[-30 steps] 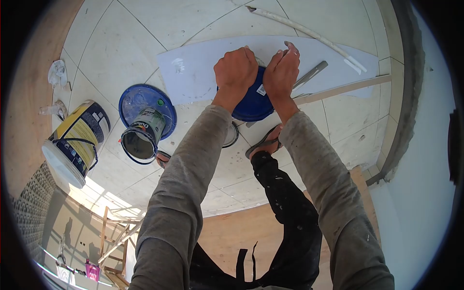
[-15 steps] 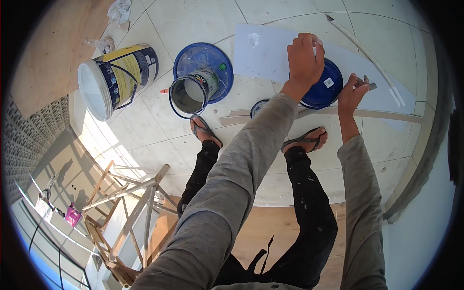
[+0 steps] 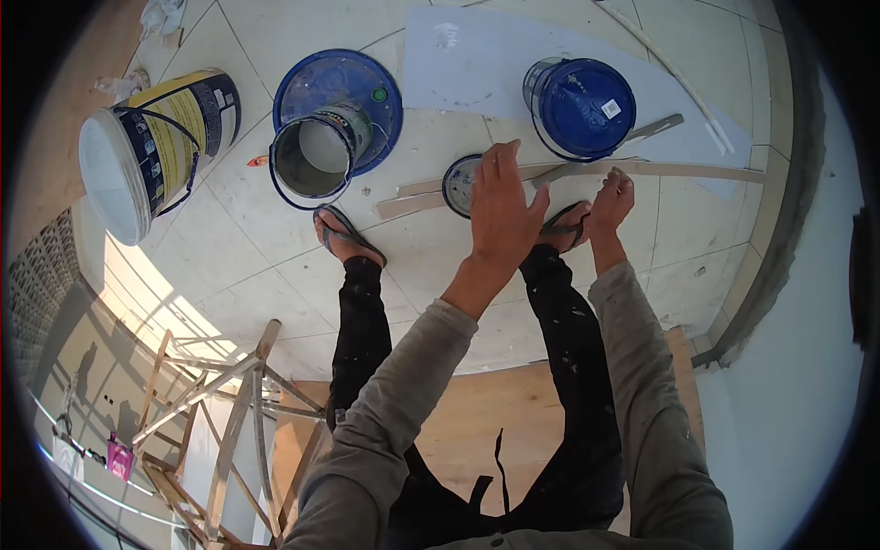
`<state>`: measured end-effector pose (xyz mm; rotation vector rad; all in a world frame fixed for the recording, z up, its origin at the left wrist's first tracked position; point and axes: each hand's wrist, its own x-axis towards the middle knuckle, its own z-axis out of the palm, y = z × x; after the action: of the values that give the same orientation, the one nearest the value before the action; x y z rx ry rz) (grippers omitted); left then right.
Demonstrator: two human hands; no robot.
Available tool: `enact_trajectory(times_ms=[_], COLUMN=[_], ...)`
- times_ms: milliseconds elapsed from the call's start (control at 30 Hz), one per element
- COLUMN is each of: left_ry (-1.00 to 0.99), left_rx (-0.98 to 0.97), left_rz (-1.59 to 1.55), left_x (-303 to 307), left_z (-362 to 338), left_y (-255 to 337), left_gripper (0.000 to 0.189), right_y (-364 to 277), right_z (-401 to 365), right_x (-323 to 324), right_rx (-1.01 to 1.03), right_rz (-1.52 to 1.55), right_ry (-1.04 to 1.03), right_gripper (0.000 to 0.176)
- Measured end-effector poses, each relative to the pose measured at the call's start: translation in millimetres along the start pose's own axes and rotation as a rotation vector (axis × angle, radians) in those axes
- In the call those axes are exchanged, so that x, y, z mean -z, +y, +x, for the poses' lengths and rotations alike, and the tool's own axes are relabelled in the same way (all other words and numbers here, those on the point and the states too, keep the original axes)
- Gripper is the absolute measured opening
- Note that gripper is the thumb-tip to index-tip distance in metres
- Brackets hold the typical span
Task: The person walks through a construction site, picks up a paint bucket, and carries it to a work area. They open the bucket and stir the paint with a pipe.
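My left hand (image 3: 507, 215) is raised over the floor with its fingers stretched out and nothing in it. Beneath its fingertips lies a small round blue-rimmed lid (image 3: 460, 183), partly covered by the hand. Close to my right foot, my right hand (image 3: 612, 203) has its fingers curled together; whether they hold something small is hidden. Beyond both hands stands a bucket with a blue lid (image 3: 587, 105), bearing a white label and a wire handle. A grey strip (image 3: 658, 127) shows beside and in front of this bucket, near a long brown strip (image 3: 706, 170).
An open paint can (image 3: 313, 160) stands on a large blue lid (image 3: 380, 137). A big yellow and navy bucket (image 3: 174, 137) lies tilted at left. White sheet (image 3: 495, 55) and a white pole (image 3: 678, 78) lie at the back. Wooden trestle (image 3: 234, 422) stands lower left.
Both hands have drawn back from the blue-lidded bucket towards my body. My left hand has left the lid and its fingers have straightened. The view has shifted to the right.
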<state>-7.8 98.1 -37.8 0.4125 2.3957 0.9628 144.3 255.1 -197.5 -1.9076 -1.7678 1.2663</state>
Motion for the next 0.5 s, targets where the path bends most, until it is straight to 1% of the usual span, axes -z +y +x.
enact_trajectory(times_ms=[33, 67, 133, 167, 200, 233, 267, 300, 367, 433, 500], left_ry=[-0.009, -0.02, -0.018, -0.057, -0.038, -0.025, -0.034, -0.047, -0.058, -0.07, 0.01], left_rx=[0.063, 0.132, 0.412, 0.477, 0.446, 0.41, 0.428, 0.444, 0.478, 0.521, 0.565], left_rz=[-0.078, -0.158, -0.308, -0.294, -0.185, -0.081, -0.038, -0.001, -0.008, -0.018, -0.015], left_x=[-13.3, -29.4, -64.9, -72.0, -78.4, -84.5, -89.6, -93.3, -96.7, -102.4, -114.5], left_z=[19.2, 33.3, 56.8, 64.5, 64.7, 64.4, 66.4, 67.9, 70.2, 77.4, 80.9], left_y=[9.0, 17.5, 27.9, 34.2, 41.6, 47.4, 50.6, 52.5, 53.9, 50.9, 51.9], left_gripper=[0.069, 0.081, 0.099, 0.109, 0.113, 0.118, 0.123, 0.129, 0.132, 0.136, 0.138], right_y=[-24.7, -64.3, -112.7, -142.3, -153.9, -169.6, -182.2, -189.5, -200.7, -197.9, -187.7], right_z=[4.0, 9.5, 30.5, 37.2, 57.0, 72.1, 84.1, 92.6, 104.5, 105.3, 102.9], right_x=[-6.5, -6.7, -19.8, -28.4, -37.2, -49.2, -60.4, -74.1, -95.5, -102.6, -102.3], right_rx=[0.071, 0.14, 0.473, 0.515, 0.717, 0.857, 0.998, 0.996, 1.145, 1.136, 1.114], right_rz=[0.06, 0.114, -0.053, -0.121, -0.282, -0.366, -0.457, -0.449, -0.556, -0.55, -0.576], right_ry=[0.002, 0.003, 0.068, 0.04, 0.042, 0.023, 0.014, 0.009, -0.187, -0.204, -0.218], right_gripper=[0.028, 0.029, 0.032, 0.033, 0.037, 0.038, 0.039, 0.039, 0.04, 0.041, 0.041])
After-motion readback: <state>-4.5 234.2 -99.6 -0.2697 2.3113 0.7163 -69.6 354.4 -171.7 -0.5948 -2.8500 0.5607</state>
